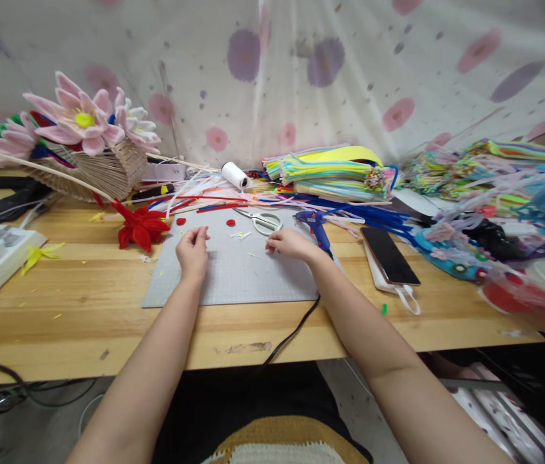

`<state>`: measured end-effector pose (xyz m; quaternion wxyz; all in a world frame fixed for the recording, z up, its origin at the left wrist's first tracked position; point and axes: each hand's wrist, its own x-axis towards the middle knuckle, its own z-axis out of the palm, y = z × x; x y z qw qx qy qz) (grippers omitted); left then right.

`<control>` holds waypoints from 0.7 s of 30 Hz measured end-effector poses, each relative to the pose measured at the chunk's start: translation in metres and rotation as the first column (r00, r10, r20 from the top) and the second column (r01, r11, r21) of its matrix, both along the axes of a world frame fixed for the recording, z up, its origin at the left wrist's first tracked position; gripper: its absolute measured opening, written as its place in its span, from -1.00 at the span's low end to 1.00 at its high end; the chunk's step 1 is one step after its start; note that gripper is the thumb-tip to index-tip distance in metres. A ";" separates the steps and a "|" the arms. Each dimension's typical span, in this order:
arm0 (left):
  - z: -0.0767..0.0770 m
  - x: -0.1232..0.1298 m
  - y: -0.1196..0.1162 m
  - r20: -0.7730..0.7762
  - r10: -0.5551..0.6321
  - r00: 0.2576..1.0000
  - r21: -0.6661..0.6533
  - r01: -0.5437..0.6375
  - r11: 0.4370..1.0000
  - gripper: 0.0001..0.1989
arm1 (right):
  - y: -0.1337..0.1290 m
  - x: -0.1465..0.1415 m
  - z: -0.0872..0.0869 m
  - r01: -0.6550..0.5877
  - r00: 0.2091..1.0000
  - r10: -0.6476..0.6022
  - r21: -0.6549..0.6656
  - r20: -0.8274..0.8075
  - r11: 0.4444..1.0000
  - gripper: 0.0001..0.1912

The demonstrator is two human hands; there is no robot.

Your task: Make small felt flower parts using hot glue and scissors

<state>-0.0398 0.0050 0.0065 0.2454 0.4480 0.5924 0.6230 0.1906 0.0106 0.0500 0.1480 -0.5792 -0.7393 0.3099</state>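
Observation:
My left hand (192, 252) is held over the left part of a grey cutting mat (234, 287), its fingers curled together. Whatever it may pinch is too small to make out. On the mat's right side, my right hand (286, 245) has thumb and fingertips closed; anything between them is hidden. Scissors with pale handles (267, 223) lie just beyond it, and a blue glue gun (315, 225) rests to its right. Two small red pieces, one a red disc (230, 222), lie near my left hand. White scraps (240, 236) are scattered between the hands.
A red fuzzy flower (141, 225) lies left of the mat, before a basket (108, 169) of pink flowers. Bundles of coloured pipe cleaners (325, 171) and a white thread spool (235, 174) line the back. A phone (389, 255) lies right; the glue gun's cord (296, 330) crosses the front edge.

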 end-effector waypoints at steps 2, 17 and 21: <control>0.004 -0.010 0.003 0.062 0.075 0.995 0.031 -0.077 0.997 -0.73 | 0.003 -0.012 -0.003 -0.022 0.999 0.022 0.017 -0.045 1.000 -0.81; 0.008 -0.025 0.007 0.213 0.151 0.965 0.070 -0.169 0.983 -0.80 | 0.031 -0.037 -0.022 0.319 0.921 -0.259 0.179 -0.291 0.931 -0.90; 0.007 -0.028 0.008 0.190 0.177 0.966 0.061 -0.191 0.980 -0.79 | 0.040 -0.040 -0.022 0.447 0.844 -0.351 0.169 -0.406 0.879 -0.88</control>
